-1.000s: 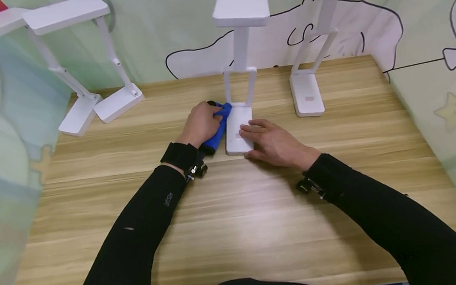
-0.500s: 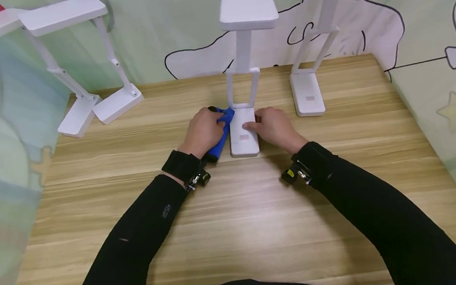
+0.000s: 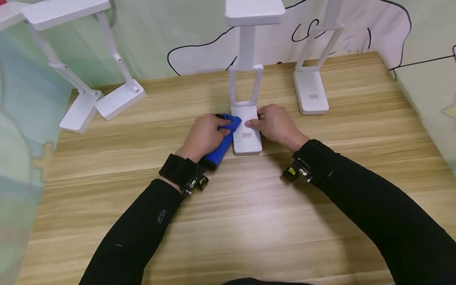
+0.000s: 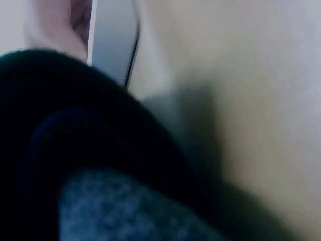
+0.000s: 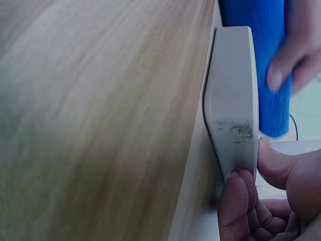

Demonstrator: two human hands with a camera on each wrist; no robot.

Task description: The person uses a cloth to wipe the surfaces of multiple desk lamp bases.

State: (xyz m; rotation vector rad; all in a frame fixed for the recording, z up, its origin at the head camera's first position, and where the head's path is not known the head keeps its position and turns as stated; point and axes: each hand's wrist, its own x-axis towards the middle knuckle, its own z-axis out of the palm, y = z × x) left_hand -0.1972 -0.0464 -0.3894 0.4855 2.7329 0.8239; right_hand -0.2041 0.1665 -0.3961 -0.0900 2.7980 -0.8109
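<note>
A white folding desk lamp stands upright near the middle of the wooden table. My right hand grips the right side of its base, the thumb on top. In the right wrist view the base shows a dark smudge on its side face. My left hand pinches a folded blue cloth, whose upper corner overlaps the left edge of the base. Dark, blurred material fills much of the left wrist view, with the pale base behind it.
Two more white lamps stand at the back left, their bases close together. Another lamp stands at the back right. A printed fabric wall borders the wooden table at the back and sides.
My right hand has gone from fingers laid flat on the base to gripping its right side. The lamp has shifted slightly right. My left hand and the cloth have moved a little nearer and right.
</note>
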